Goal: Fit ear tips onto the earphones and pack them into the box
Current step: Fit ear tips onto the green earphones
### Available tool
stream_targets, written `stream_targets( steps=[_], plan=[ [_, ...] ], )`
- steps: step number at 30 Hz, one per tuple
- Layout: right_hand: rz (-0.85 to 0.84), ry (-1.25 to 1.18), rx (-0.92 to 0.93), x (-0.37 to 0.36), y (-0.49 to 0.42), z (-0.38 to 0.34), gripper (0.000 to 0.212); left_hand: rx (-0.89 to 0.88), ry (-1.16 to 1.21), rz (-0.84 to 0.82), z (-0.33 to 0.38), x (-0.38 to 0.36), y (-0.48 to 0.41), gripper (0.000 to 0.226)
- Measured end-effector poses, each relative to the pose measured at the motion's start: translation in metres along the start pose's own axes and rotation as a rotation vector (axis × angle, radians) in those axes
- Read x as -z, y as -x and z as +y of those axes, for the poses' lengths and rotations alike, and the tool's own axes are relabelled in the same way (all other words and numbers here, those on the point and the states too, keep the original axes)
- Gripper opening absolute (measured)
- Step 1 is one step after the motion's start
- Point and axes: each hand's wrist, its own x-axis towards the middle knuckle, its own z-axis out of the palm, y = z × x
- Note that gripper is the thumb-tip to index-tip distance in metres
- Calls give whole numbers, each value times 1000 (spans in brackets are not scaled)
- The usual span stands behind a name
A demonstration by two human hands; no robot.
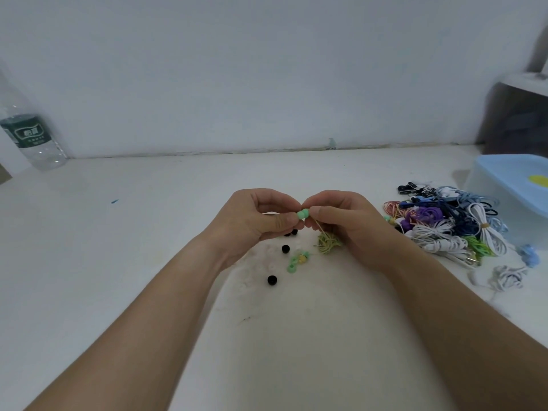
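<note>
1. The left hand [255, 221] pinches a mint-green ear tip [303, 215] between thumb and curled fingers. The tip's open end appears to face the other hand, likely so it can be pushed straight on.
2. The right hand [347, 223] meets it fingertip to fingertip and is clenched on the bud end of an earphone. The bud is hidden inside the fingers, so whether the tip is fully seated cannot be told.
3. Both hands are raised above the table [148, 232], probably to bring the small joint close under the eyes.
4. The earphone cord [318, 227] runs down from the right fingers to its yellow-green coil [329, 244], which hangs by the right palm, bundled so it does not tangle.
5. Directly below lie spare tips within easy reach: black ear tips [272, 280], loose green tips [292, 266] and some faint pale ones.
6. To the right sits a pile of earphones [444, 229], apparently awaiting tips.
7. Beyond it stands the blue box [489, 185], lid on, so packing looks not yet begun.
8. A water bottle [29, 137] stands far left, well apart from the work.
</note>
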Motion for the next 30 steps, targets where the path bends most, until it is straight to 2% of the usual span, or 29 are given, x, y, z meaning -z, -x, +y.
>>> stream_targets(
  steps=[5,14,23,27,30],
  plan=[
    [0,-10,-3,0,0,0,13,0,-18,27,-1,0,1,29],
    [12,8,5,-1,1,0,11,8,-32,67,-2,1,0,15],
    [18,29,8,-3,1,0,9,22,-34,58,-3,3,1,20],
    [-8,18,-9,0,2,-1,10,25,-48,0,-2,3,1,15],
    [-31,8,-7,0,2,-2,12,21,-38,-25,-1,3,2,24]
  ],
)
